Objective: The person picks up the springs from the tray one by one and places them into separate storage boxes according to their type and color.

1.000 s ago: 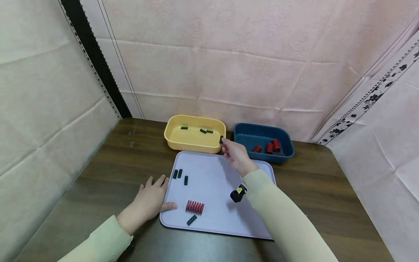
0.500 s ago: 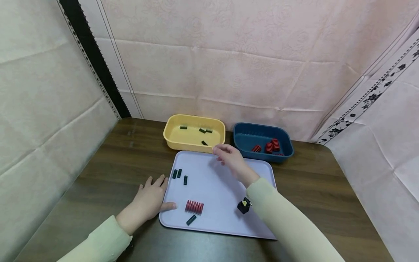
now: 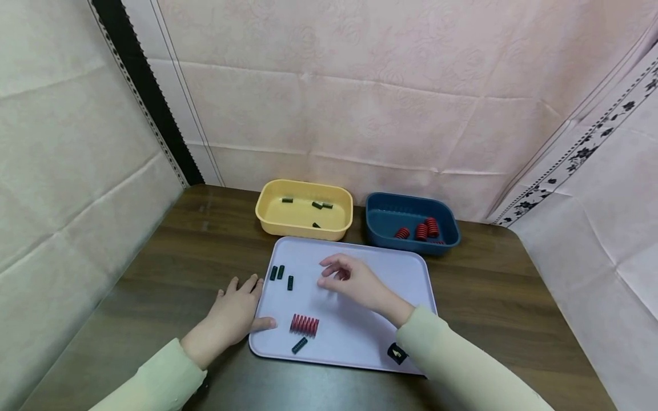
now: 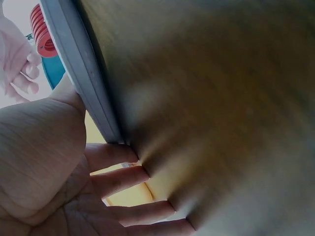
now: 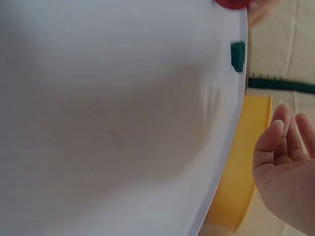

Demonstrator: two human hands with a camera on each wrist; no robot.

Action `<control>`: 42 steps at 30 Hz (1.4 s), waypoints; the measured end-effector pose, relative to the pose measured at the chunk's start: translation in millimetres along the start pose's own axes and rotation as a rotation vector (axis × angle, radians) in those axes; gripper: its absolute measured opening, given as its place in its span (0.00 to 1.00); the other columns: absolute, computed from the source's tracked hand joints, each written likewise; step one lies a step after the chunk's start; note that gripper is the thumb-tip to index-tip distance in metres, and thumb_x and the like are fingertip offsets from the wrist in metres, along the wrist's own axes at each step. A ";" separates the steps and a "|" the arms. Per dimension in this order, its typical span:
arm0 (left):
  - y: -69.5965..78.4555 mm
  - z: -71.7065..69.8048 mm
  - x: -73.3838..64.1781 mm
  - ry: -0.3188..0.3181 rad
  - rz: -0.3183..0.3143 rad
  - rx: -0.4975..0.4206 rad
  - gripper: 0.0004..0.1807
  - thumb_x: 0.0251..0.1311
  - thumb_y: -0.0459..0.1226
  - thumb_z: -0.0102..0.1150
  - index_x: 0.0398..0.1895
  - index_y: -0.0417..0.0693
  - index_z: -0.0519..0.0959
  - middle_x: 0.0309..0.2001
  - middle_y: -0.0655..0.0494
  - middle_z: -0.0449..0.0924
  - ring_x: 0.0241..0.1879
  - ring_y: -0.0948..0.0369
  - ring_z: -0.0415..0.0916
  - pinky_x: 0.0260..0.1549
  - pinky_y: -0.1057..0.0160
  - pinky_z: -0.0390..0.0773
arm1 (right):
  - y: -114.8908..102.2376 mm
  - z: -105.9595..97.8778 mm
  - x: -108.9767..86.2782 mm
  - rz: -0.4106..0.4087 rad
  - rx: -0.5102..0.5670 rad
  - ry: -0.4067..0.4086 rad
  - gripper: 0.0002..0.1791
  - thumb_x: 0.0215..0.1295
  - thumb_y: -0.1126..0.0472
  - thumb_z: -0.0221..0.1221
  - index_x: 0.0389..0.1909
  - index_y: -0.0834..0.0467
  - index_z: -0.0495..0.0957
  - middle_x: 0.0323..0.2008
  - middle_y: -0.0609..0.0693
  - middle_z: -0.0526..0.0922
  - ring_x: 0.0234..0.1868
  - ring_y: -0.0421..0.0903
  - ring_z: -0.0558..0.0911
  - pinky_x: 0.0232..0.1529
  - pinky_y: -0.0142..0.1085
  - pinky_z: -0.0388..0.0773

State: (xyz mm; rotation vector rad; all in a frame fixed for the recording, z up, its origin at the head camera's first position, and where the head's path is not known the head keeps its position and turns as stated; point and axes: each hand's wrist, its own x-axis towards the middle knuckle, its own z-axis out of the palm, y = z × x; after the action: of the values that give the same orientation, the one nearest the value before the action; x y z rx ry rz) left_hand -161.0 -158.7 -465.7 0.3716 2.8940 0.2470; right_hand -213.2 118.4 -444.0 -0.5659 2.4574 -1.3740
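My left hand [image 3: 231, 319] rests at the left edge of the pale lilac tray [image 3: 370, 348], thumb on the rim and fingers spread on the table. Over the middle of the tray hovers my right hand [image 3: 360, 285], fingers loosely bent, nothing held. A large red coil spring [image 3: 304, 325] lies near the tray's front left, with a small dark green spring [image 3: 299, 345] just in front of it. Farther back, two upright-lying green springs sit side by side, one being the leftmost spring [image 3: 273, 273], with another green spring [image 3: 290, 283] to their right.
Behind the tray stands a yellow bin [image 3: 303, 232] with several small green springs. To its right, a blue bin [image 3: 385, 240] holds several red springs. The wooden table [image 3: 154, 302] is bounded by hanging cloth [image 3: 334, 114] at the back and sides.
A small green spring left my right hand and landed in the yellow bin. That hand then came back toward me over the tray. My left hand stayed put.
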 end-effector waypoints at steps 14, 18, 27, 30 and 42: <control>-0.2 -0.3 -1.0 0.015 0.008 0.001 0.54 0.47 0.66 0.64 0.66 0.32 0.67 0.66 0.33 0.63 0.61 0.27 0.59 0.49 0.28 0.64 | -1.9 25.8 -22.4 0.014 -0.142 -0.259 0.28 0.52 0.43 0.70 0.52 0.49 0.78 0.41 0.42 0.81 0.38 0.42 0.78 0.39 0.34 0.76; -0.3 0.9 -1.1 0.010 0.003 -0.001 0.54 0.47 0.66 0.63 0.66 0.33 0.67 0.66 0.33 0.63 0.61 0.27 0.59 0.49 0.28 0.64 | 1.1 29.2 -23.4 0.006 -0.163 -0.298 0.27 0.52 0.43 0.71 0.52 0.49 0.78 0.40 0.40 0.81 0.36 0.40 0.77 0.39 0.33 0.76; -0.5 0.8 -1.7 0.008 0.005 -0.004 0.54 0.47 0.66 0.63 0.66 0.32 0.67 0.66 0.33 0.63 0.61 0.27 0.58 0.50 0.28 0.63 | 3.3 36.8 -20.2 0.017 -0.227 -0.311 0.21 0.54 0.48 0.71 0.47 0.48 0.79 0.35 0.38 0.80 0.33 0.37 0.77 0.37 0.31 0.75; -0.2 0.4 -1.9 0.010 0.007 -0.005 0.54 0.47 0.66 0.63 0.66 0.32 0.67 0.66 0.32 0.63 0.61 0.27 0.58 0.50 0.28 0.63 | 1.7 37.9 -20.5 0.026 -0.230 -0.316 0.18 0.55 0.49 0.70 0.46 0.47 0.79 0.34 0.38 0.80 0.33 0.37 0.77 0.36 0.31 0.75; 0.1 0.2 -2.9 0.019 0.014 0.000 0.53 0.48 0.65 0.63 0.65 0.32 0.68 0.66 0.32 0.63 0.61 0.27 0.59 0.49 0.27 0.64 | -0.7 38.5 -21.9 0.013 -0.233 -0.322 0.09 0.58 0.52 0.69 0.37 0.47 0.82 0.28 0.39 0.81 0.30 0.36 0.76 0.34 0.31 0.75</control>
State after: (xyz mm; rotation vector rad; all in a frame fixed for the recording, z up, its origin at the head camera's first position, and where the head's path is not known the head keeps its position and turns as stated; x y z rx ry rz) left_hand -158.3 -159.3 -465.3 0.3923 2.9107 0.2543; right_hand -177.7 99.2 -462.3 -0.7563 2.3605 -0.9120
